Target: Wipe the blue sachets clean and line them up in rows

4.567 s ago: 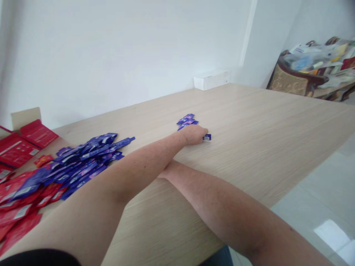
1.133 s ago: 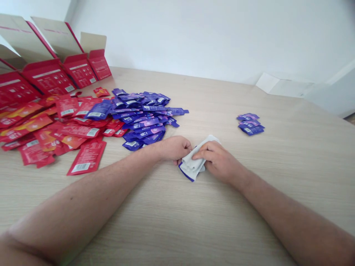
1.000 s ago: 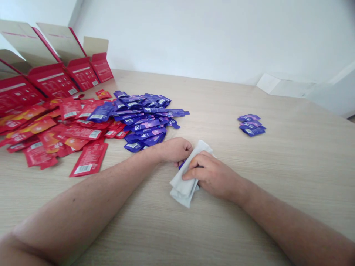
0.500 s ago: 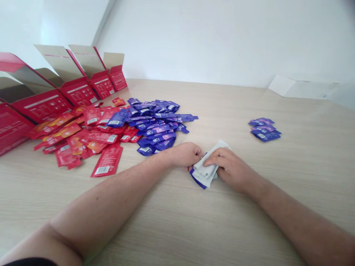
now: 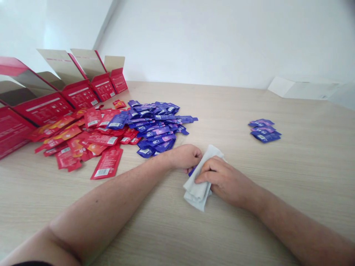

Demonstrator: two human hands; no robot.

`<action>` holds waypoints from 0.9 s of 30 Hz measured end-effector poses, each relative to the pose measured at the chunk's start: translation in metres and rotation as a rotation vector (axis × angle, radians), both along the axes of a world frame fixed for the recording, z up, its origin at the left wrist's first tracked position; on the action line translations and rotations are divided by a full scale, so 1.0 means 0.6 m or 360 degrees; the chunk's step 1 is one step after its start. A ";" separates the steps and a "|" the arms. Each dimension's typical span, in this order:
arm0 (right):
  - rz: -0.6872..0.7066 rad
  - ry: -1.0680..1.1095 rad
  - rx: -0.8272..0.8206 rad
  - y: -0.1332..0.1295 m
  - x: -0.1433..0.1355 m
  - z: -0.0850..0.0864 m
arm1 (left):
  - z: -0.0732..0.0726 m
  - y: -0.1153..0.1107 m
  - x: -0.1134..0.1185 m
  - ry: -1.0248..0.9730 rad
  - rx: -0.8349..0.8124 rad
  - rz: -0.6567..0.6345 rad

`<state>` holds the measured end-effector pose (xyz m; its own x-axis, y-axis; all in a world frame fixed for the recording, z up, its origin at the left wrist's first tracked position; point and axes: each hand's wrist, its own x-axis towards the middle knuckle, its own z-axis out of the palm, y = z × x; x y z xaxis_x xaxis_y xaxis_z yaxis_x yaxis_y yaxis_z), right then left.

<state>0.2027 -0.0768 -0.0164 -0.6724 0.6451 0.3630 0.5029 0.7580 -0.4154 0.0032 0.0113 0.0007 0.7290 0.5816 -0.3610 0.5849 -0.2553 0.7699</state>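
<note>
My left hand point(image 5: 189, 158) is closed on a purple sachet point(image 5: 191, 172), of which only a small edge shows beside the cloth. A folded pale cloth point(image 5: 199, 184) lies over the rest of that sachet. My right hand point(image 5: 222, 179) grips the cloth from the right, thumb and fingers pressed on it. A heap of purple sachets point(image 5: 158, 129) lies behind my left hand. To its left spreads a pile of red and orange sachets point(image 5: 80, 136). Several purple sachets point(image 5: 264, 131) form a small stack at the right.
Open red cartons point(image 5: 80, 94) stand in a row at the back left of the wooden table point(image 5: 235, 236). A white folded piece point(image 5: 305, 88) rests at the back right, near the wall.
My right hand has moved the cloth toward me and slightly left, and it now hides more of the held sachet. My left hand is almost where it was.
</note>
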 end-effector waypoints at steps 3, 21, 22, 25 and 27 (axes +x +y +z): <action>-0.0124 0.0015 0.0021 0.004 0.004 -0.002 | -0.001 0.001 0.000 0.0012 0.0040 0.0010; -0.0061 -0.0012 0.0055 -0.001 -0.003 0.000 | -0.006 0.003 -0.002 0.0008 -0.0006 -0.0004; -0.0122 0.0000 0.0060 0.001 -0.001 -0.001 | -0.006 0.003 -0.002 0.0016 0.0003 0.0002; -0.0212 -0.0002 0.0078 0.002 0.001 -0.001 | -0.005 0.002 -0.002 0.0038 0.0025 0.0004; -0.0118 -0.0026 0.0072 0.000 -0.001 -0.002 | -0.003 0.002 -0.002 0.0031 0.0015 -0.0006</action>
